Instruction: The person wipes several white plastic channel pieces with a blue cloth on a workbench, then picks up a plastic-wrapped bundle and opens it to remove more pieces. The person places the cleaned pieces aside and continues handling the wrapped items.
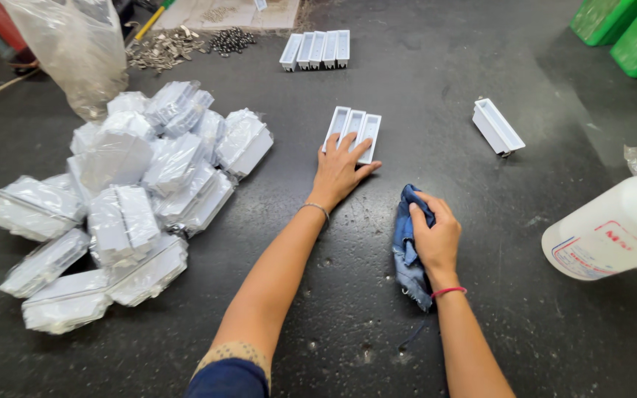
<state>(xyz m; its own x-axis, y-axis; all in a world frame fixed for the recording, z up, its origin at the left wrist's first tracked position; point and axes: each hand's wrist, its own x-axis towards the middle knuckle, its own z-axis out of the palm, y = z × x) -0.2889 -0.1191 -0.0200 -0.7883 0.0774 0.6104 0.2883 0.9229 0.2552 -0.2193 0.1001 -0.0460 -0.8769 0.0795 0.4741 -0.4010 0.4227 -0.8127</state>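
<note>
My left hand lies flat with spread fingers on the near end of a row of three white plastic trays that sit side by side on the dark table. Closed around a crumpled blue cloth, my right hand presses it onto the table to the right of my left forearm. A thin bracelet circles my left wrist and a red band my right.
A heap of plastic-wrapped white parts fills the left. Another row of white trays and a single tray lie farther off. A white jug lies at right, green bins at top right, metal fasteners at top left.
</note>
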